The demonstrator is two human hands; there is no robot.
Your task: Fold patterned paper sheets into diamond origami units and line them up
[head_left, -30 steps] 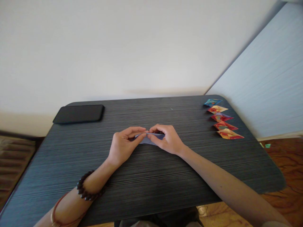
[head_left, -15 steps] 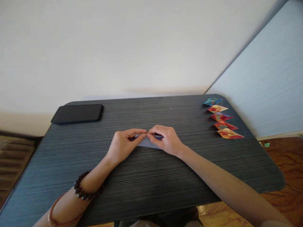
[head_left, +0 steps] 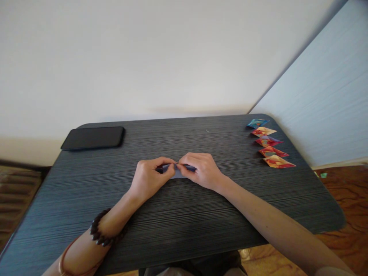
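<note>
A small piece of pale bluish paper (head_left: 178, 174) is held between my two hands over the middle of the table. My left hand (head_left: 152, 174) pinches it from the left with thumb and forefinger, and my right hand (head_left: 201, 168) pinches it from the right. The fingertips of both hands almost meet at the paper's upper edge. Much of the paper is covered by the fingers, so its full folded shape is hidden. A dark bead bracelet (head_left: 99, 232) circles my left wrist.
Several folded paper pieces, among them a blue one (head_left: 258, 123) and a yellow-red one (head_left: 278, 161), form a row along the right side of the dark table (head_left: 161, 226). A black phone (head_left: 93, 138) lies at the back left. A wall (head_left: 172, 57) rises behind.
Both thumbs have shifted slightly on the paper, and less of it shows below my right hand. The things on the table have stayed in place.
</note>
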